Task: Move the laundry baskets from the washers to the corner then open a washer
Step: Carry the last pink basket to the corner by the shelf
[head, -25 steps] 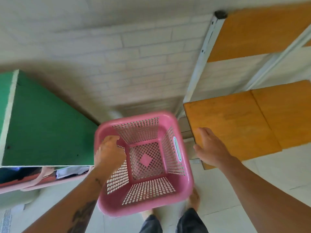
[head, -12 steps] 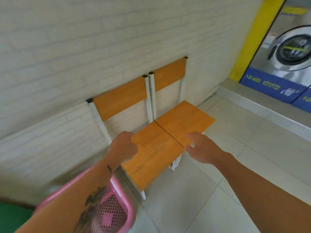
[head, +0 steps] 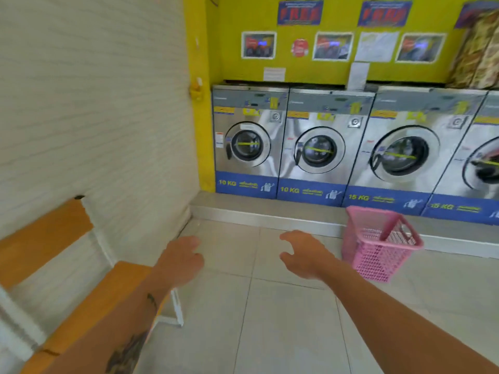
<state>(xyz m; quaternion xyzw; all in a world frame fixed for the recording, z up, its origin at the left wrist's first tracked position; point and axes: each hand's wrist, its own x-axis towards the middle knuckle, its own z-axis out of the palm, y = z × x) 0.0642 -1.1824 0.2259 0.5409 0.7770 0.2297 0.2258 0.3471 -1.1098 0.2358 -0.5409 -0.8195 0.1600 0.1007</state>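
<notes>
Pale glossy floor tiles (head: pixel 283 319), white brick wall (head: pixel 94 117), yellow wall above row of steel front-load washers (head: pixel 318 147) on raised grey step (head: pixel 270 211) — doors closed. Pink perforated plastic laundry basket (head: pixel 378 244) upright on tiles just before step, below third washer. Orange wooden bench (head: pixel 89 300) against brick wall. Left hand (head: pixel 181 260), right hand (head: pixel 305 255) — empty, fingers loosely spread, short of basket.

A white brick wall (head: pixel 94 103) meets a yellow wall (head: pixel 334 68); pale floor tiles (head: pixel 283 319); an orange bench (head: pixel 89 300) stands alongside.
</notes>
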